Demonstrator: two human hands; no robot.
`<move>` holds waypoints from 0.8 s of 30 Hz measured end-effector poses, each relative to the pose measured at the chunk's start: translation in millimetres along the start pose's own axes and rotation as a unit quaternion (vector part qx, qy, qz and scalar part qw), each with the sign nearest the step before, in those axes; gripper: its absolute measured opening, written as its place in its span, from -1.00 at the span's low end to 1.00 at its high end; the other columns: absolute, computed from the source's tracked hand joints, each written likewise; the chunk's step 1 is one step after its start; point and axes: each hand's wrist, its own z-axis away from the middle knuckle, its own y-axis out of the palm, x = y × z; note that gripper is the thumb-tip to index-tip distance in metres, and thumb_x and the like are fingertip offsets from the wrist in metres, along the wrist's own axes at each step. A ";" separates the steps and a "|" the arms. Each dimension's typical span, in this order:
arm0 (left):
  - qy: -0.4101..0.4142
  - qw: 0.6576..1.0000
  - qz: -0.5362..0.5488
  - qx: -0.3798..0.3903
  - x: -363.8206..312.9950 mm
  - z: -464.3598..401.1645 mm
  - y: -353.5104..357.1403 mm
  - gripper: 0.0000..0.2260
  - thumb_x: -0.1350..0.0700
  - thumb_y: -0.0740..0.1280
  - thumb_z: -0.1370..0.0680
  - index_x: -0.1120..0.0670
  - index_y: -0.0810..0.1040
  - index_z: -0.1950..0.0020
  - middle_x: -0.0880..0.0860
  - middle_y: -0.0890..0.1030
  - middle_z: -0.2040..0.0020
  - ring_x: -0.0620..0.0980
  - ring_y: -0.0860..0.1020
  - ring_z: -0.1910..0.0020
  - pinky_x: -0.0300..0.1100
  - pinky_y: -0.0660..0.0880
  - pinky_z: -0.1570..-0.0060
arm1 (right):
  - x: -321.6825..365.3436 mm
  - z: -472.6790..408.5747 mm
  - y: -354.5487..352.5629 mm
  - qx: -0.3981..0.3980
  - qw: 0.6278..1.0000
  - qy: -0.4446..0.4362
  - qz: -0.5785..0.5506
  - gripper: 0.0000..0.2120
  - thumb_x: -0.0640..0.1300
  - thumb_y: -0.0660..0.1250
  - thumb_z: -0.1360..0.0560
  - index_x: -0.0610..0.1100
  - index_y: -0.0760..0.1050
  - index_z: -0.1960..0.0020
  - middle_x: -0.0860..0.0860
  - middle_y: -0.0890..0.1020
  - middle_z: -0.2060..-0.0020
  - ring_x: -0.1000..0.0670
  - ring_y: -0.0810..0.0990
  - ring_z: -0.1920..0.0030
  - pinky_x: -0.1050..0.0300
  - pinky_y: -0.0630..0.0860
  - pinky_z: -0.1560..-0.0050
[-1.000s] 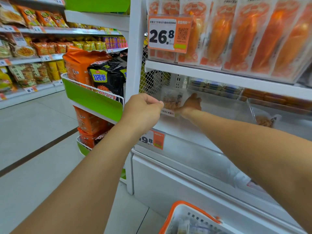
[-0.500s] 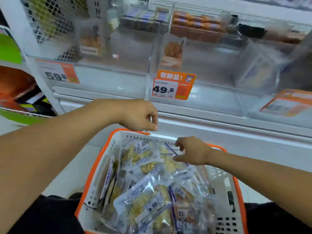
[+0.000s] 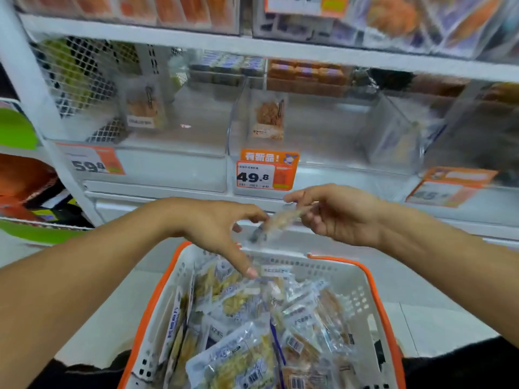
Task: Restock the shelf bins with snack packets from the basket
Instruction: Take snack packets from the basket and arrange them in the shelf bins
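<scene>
A white basket with an orange rim (image 3: 373, 279) sits low in front of me, full of clear snack packets (image 3: 247, 321). Above its far edge my right hand (image 3: 339, 213) pinches a small, blurred snack packet (image 3: 276, 221). My left hand (image 3: 216, 227) reaches toward that packet with fingers spread; whether its fingertips touch the packet I cannot tell. Beyond the hands are clear shelf bins: the left bin (image 3: 174, 164) holds one packet (image 3: 144, 108) upright, and the middle bin (image 3: 323, 155) holds one packet (image 3: 269, 119) upright.
Orange price tags reading 59.8 (image 3: 91, 165) and 49.8 (image 3: 265, 172) hang on the bin fronts. Boxed goods (image 3: 306, 74) line the back of the shelf. An upper shelf (image 3: 252, 49) carries orange packets. A green-fronted rack (image 3: 16, 130) stands to the left.
The view swung from the shelf down to the basket. My right hand dipped into the basket and now lifts a packet out; my left hand left the basket rim and reaches toward it.
</scene>
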 end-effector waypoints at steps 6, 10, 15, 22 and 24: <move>0.084 0.914 0.340 -0.205 -29.8 2.0 -19.9 -0.77 0.01 0.23 -0.65 0.06 0.56 -0.21 0.10 0.72 0.05 0.02 0.67 0.25 -0.22 0.54 0.43 | 58.2 31.3 1.4 -0.010 0.996 -0.073 -0.040 -0.66 0.02 0.28 -0.59 -0.28 0.57 0.00 -0.08 0.57 0.42 0.05 0.55 0.49 0.27 0.49 0.57; 0.100 0.906 0.343 -0.226 -43.9 7.1 -27.0 -0.83 0.03 0.31 -0.60 0.10 0.62 0.01 0.10 0.70 0.23 -0.09 0.55 0.44 -0.28 0.40 0.52 | 65.7 42.5 -18.1 -0.052 0.961 -0.158 0.221 -0.63 0.13 0.43 -0.38 -0.14 0.64 0.01 0.02 0.38 0.32 0.11 0.30 0.43 0.27 0.17 0.46; 0.107 0.889 0.375 -0.239 -72.3 -13.3 -13.3 -0.86 0.14 0.45 -0.51 0.18 0.62 -0.01 0.05 0.65 0.30 -0.13 0.48 0.47 -0.31 0.39 0.50 | 56.3 47.1 -47.2 -0.038 0.964 -0.186 0.188 -0.73 -0.05 0.42 -0.43 -0.18 0.61 -0.06 -0.11 0.61 0.07 0.09 0.44 0.38 0.31 0.29 0.48; 0.255 0.850 -0.031 -0.459 -100.3 -63.1 -6.3 -0.81 0.26 0.47 -0.46 -0.05 0.73 0.10 -0.08 0.69 0.26 -0.18 0.60 0.26 -0.37 0.52 0.22 | 62.6 78.9 -120.9 0.034 0.995 -0.093 0.032 -0.10 0.47 0.13 -0.36 -0.28 0.56 -0.27 -0.20 0.64 -0.17 -0.17 0.64 -0.10 0.10 0.67 0.17; 0.325 0.797 -0.134 -0.492 -118.1 -85.0 -12.7 -0.76 0.32 0.41 -0.40 0.12 0.73 -0.01 0.02 0.72 0.08 -0.14 0.59 0.08 -0.36 0.49 0.04 | 64.3 87.2 -144.2 0.031 0.995 -0.092 0.036 -0.18 0.40 0.17 -0.40 -0.27 0.53 -0.31 -0.20 0.62 -0.23 -0.10 0.62 -0.12 0.10 0.68 0.08</move>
